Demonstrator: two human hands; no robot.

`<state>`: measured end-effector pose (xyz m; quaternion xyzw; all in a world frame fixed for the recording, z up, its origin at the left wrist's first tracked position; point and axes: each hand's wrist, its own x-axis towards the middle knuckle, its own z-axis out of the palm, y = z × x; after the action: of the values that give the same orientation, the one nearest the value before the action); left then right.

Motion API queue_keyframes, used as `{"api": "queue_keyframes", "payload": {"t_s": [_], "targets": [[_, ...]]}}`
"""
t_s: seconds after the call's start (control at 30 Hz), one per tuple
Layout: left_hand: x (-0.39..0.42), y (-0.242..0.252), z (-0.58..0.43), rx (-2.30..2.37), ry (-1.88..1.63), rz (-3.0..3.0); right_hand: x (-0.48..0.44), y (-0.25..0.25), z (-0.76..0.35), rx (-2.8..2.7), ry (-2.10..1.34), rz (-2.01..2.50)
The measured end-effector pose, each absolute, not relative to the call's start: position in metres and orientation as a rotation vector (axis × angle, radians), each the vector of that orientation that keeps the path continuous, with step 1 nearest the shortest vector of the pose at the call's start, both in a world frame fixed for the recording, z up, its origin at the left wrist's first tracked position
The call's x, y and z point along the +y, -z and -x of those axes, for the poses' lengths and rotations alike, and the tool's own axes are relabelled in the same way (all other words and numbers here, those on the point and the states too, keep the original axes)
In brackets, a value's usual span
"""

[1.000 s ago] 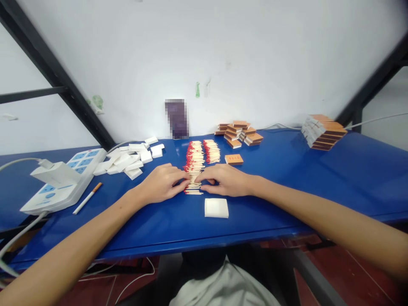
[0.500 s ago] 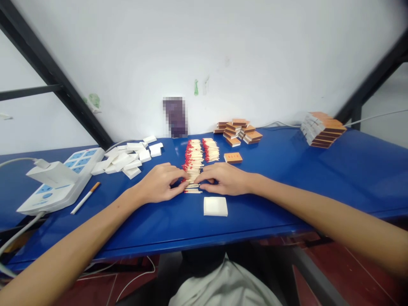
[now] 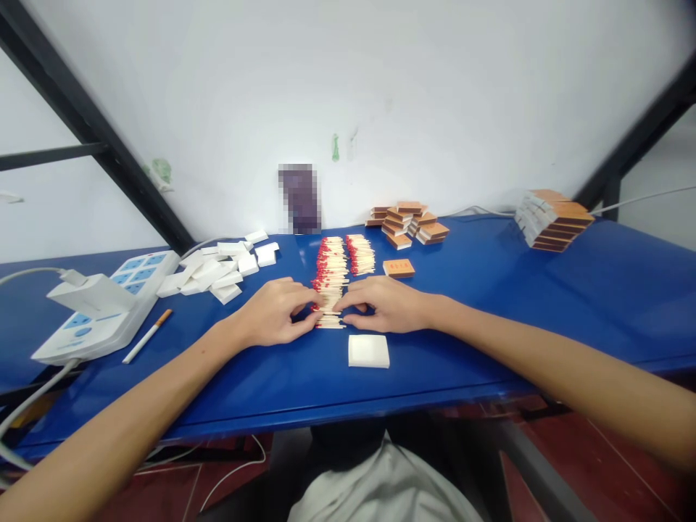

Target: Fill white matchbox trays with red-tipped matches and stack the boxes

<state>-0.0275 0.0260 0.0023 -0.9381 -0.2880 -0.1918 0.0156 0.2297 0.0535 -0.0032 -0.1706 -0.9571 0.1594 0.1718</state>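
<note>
A long row of red-tipped matches (image 3: 333, 262) lies on the blue table, with a shorter row of matches (image 3: 361, 255) to its right. At the near end of the long row, my left hand (image 3: 280, 312) has its thumb and fingers closed at the red heads. My right hand (image 3: 383, 303) is opposite, its fingertips curled against the bare stick ends. Between both hands some matches are held, partly hidden by the fingers. A white matchbox tray (image 3: 368, 351) lies just in front of my right hand. Beyond that hand sits an orange matchbox (image 3: 399, 268).
White trays (image 3: 209, 274) are heaped at the left, near a power strip (image 3: 109, 308) with a plugged-in white adapter. A cigarette (image 3: 147, 336) lies beside it. Matchboxes (image 3: 409, 223) are piled at the back, and a wrapped matchbox bundle (image 3: 552, 220) stands at the right. A pixelated dark object (image 3: 302, 201) leans against the wall.
Both hands stay at the near end of the long row, with only slight finger movement. The view has shifted very slightly; everything else is where it was.
</note>
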Motion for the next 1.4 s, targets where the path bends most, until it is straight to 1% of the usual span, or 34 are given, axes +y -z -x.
{"api": "queue_keyframes", "payload": {"t_s": [0.17, 0.33, 0.5, 0.7, 0.8, 0.93, 1.03, 1.27, 1.4], "targets": [[0.025, -0.004, 0.029, -0.870, 0.644, 2.906, 0.049, -0.002, -0.230, -2.657, -0.604, 0.543], [0.022, -0.005, 0.027, -0.757, 0.728, 2.901, 0.047, -0.007, -0.234, -2.666, -0.802, 0.501], [0.021, -0.004, 0.025, -0.735, 0.687, 2.859, 0.047, -0.010, -0.233, -2.772, -0.776, 0.537], [0.024, -0.003, 0.026, -0.771, 0.631, 2.860, 0.043, -0.009, -0.226, -2.781, -0.719, 0.690], [0.026, -0.003, 0.029, -0.788, 0.635, 2.862, 0.043, -0.009, -0.225, -2.770, -0.711, 0.686], [0.029, -0.002, 0.034, -0.832, 0.675, 2.863, 0.048, -0.011, -0.230, -2.685, -1.002, 0.556], [0.030, -0.002, 0.038, -0.853, 0.717, 2.875, 0.052, -0.012, -0.233, -2.571, -1.140, 0.608], [0.030, -0.004, 0.040, -0.979, 0.754, 2.844, 0.055, -0.005, -0.229, -2.642, -0.915, 0.581], [0.029, -0.003, 0.038, -0.982, 0.695, 2.891, 0.055, -0.001, -0.227, -2.661, -0.865, 0.624]]}}
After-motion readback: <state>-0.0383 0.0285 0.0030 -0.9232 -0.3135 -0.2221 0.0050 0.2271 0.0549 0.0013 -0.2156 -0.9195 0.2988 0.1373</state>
